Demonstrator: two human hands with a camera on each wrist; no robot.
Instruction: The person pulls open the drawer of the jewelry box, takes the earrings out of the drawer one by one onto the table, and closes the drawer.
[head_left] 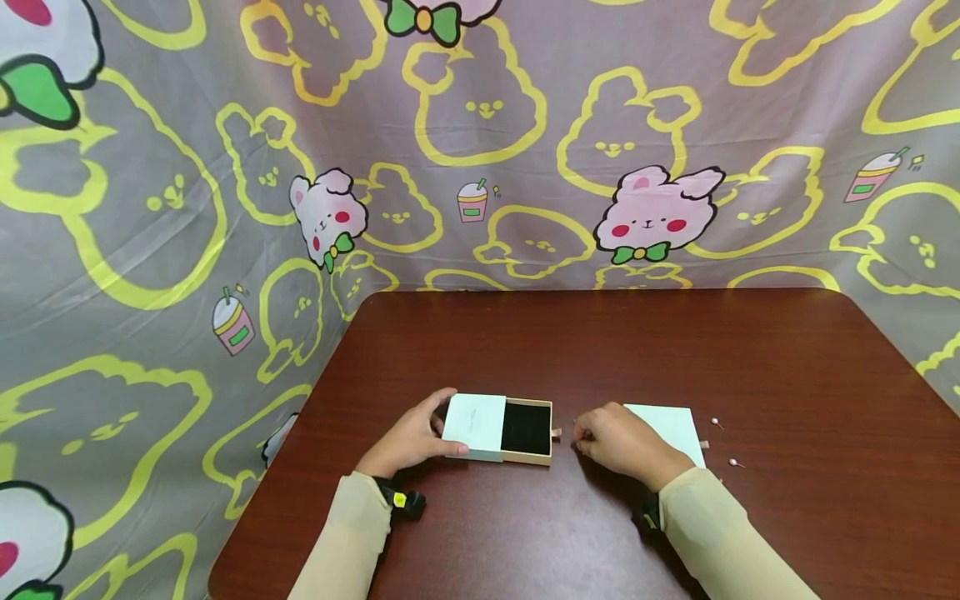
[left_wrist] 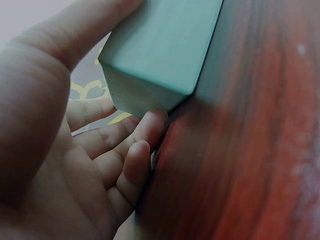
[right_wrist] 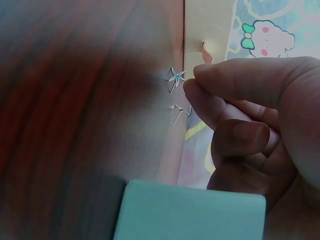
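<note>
My left hand (head_left: 408, 437) grips the mint sleeve (head_left: 474, 427) of a small jewelry box, thumb on the near side and fingers round the far edge. The box's drawer (head_left: 527, 458) is partly slid out to the right, showing a black insert (head_left: 525, 428) and a ribbon tab (head_left: 556, 433). Just right of it, my right hand (head_left: 618, 437) has thumb and forefinger pinched together low over the table. At those fingertips is a starfish earring (right_wrist: 176, 77), its outer arm meeting them in the right wrist view. A second thin wire earring (right_wrist: 180, 111) lies close by.
A second mint box (head_left: 667, 427) with a ribbon tab lies partly under my right forearm. To its right are two pearl earrings (head_left: 733, 462) on the brown table (head_left: 600, 350). A patterned curtain (head_left: 525, 125) hangs behind and at both sides.
</note>
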